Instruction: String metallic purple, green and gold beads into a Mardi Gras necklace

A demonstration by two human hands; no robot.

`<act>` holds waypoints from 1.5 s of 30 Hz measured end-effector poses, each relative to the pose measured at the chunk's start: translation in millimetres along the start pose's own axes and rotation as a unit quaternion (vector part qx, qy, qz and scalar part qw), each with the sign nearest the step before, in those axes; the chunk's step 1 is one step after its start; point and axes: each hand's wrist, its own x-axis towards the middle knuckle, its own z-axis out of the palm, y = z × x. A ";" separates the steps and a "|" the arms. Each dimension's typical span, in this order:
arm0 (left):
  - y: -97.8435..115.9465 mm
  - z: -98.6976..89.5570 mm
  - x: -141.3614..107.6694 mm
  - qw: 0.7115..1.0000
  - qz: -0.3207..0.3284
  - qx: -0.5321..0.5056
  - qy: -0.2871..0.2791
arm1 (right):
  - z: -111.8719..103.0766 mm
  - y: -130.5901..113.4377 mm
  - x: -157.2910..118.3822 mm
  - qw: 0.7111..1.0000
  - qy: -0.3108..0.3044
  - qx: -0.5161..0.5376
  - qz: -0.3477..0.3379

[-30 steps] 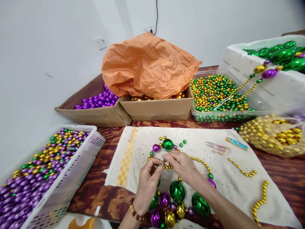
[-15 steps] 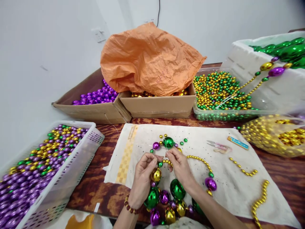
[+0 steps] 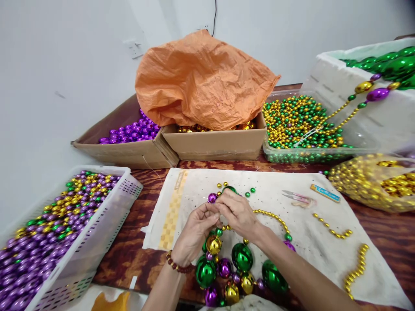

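Observation:
My left hand (image 3: 201,221) and my right hand (image 3: 237,211) meet over the white cloth (image 3: 279,263), fingers pinched together on the thin pale string of a bead necklace. Most of the string is hidden by the fingers. Just below them hang a small green bead (image 3: 219,232) and a large gold bead (image 3: 214,245) on the strand. Behind the fingers lie a purple bead (image 3: 212,197) and a partly covered green bead (image 3: 229,188). Larger beads, such as a green ball (image 3: 242,257), lie nearer my body. A chain of small gold beads (image 3: 274,217) curves off to the right.
Pink-handled snips (image 3: 298,197), a blue-and-yellow packet (image 3: 325,193) and short gold chains (image 3: 355,268) lie on the cloth's right. A white basket of beads (image 3: 97,242) stands left. Cardboard boxes (image 3: 214,144), an orange sack (image 3: 207,82) and a clear tub (image 3: 319,155) line the back.
My right hand has moved up and left, its fingers now against the left hand's and covering much of the green bead behind. My left hand has turned slightly.

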 end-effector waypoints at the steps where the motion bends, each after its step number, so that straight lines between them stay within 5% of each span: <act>1: 1.3 -0.8 0.7 1.000 0.000 0.010 -0.007 | 0.5 0.4 3.2 1.000 -0.015 -0.012 -0.007; 6: 5.1 -7.7 0.6 0.999 0.015 0.039 0.005 | -0.8 3.8 12.6 0.999 -0.038 0.016 0.022; 11: 4.6 -14.9 -3.3 0.999 0.022 0.044 0.019 | -17.0 9.7 9.8 0.975 -0.180 0.112 0.070; 17: 10.3 -21.5 -4.9 0.988 0.031 0.147 0.018 | -27.5 -1.7 -1.5 0.988 -0.154 -0.007 -0.001; 21: 17.6 -25.4 -5.5 0.979 0.030 0.204 -0.007 | -32.6 -7.7 -6.4 0.979 -0.201 -0.031 -0.023; 29: 13.2 -27.9 -6.8 0.955 0.074 0.288 0.005 | -12.7 12.1 6.7 0.946 -0.198 0.183 0.180; 38: -4.9 -23.3 -7.5 0.858 0.244 0.440 0.101 | 6.8 20.1 13.6 0.931 -0.165 0.235 0.225; 45: -14.5 -20.1 -3.9 0.803 0.349 0.468 0.118 | 14.6 25.2 16.3 0.912 -0.165 0.282 0.248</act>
